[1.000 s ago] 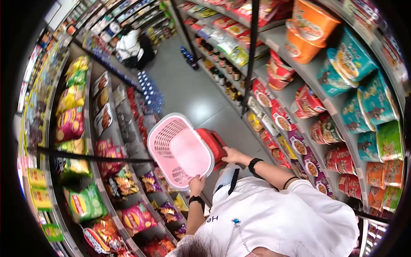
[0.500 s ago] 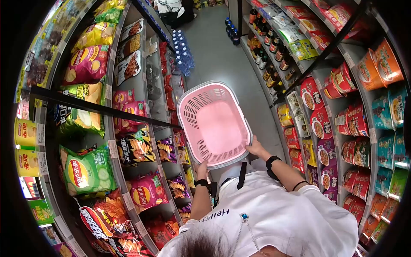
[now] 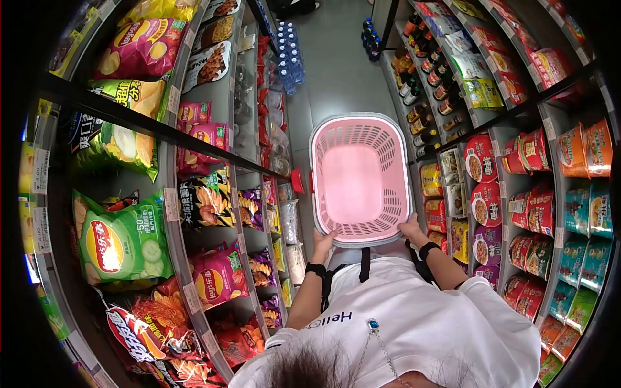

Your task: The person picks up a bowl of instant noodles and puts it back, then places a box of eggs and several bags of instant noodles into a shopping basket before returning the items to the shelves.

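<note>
I hold an empty pink plastic shopping basket (image 3: 359, 176) level in front of me in a shop aisle. My left hand (image 3: 323, 245) grips its near rim at the left corner. My right hand (image 3: 410, 227) grips the near rim at the right corner. Each wrist wears a black band. A red handle part (image 3: 298, 181) sticks out at the basket's left side. Nothing lies inside the basket.
Shelves of crisp bags (image 3: 123, 242) line the left side. On the right stand shelves of instant noodle cups (image 3: 532, 213) and sauce bottles (image 3: 432, 90). Water bottles (image 3: 289, 58) stand on the grey floor (image 3: 336, 71) ahead in the narrow aisle.
The basket has swung from tilted left to level and centred before me. The view has turned along the aisle, and the distant person has left the frame.
</note>
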Demonstrator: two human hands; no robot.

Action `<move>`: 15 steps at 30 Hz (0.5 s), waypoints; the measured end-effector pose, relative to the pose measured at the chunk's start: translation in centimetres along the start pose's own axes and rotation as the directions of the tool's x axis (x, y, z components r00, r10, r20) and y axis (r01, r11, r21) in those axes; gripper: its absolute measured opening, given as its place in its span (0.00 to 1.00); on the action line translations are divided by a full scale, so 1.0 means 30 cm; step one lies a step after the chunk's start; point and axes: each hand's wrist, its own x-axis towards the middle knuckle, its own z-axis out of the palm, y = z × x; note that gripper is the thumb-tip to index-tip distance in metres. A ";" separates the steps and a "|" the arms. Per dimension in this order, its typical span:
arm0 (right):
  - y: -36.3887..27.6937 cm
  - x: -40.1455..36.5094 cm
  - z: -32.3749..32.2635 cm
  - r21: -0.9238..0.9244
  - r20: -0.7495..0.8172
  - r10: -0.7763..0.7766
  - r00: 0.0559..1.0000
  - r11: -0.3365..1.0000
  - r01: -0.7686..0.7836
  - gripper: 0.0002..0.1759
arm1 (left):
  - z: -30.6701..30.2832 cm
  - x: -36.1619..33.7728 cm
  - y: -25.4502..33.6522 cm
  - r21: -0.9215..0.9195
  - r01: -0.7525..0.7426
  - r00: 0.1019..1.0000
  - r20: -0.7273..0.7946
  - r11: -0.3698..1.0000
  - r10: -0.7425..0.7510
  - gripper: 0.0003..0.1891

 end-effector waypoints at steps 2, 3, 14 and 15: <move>-0.013 -0.016 0.001 0.014 0.000 -0.001 1.000 1.000 0.001 0.37 | 0.007 -0.023 0.031 0.004 -0.015 1.000 -0.025 1.000 0.015 0.26; -0.005 -0.013 0.003 0.014 0.004 -0.005 1.000 1.000 0.005 0.37 | 0.007 -0.036 0.049 0.008 -0.022 0.999 -0.039 1.000 0.023 0.26; -0.135 -0.066 0.080 -0.031 0.040 -0.003 0.999 1.000 0.004 0.37 | -0.114 -0.017 0.027 0.062 0.126 0.991 -0.057 0.990 -0.122 0.25; -0.142 -0.071 0.077 -0.038 0.051 0.002 0.999 0.999 0.000 0.36 | -0.113 -0.050 0.071 0.059 0.133 0.991 -0.044 0.989 -0.130 0.26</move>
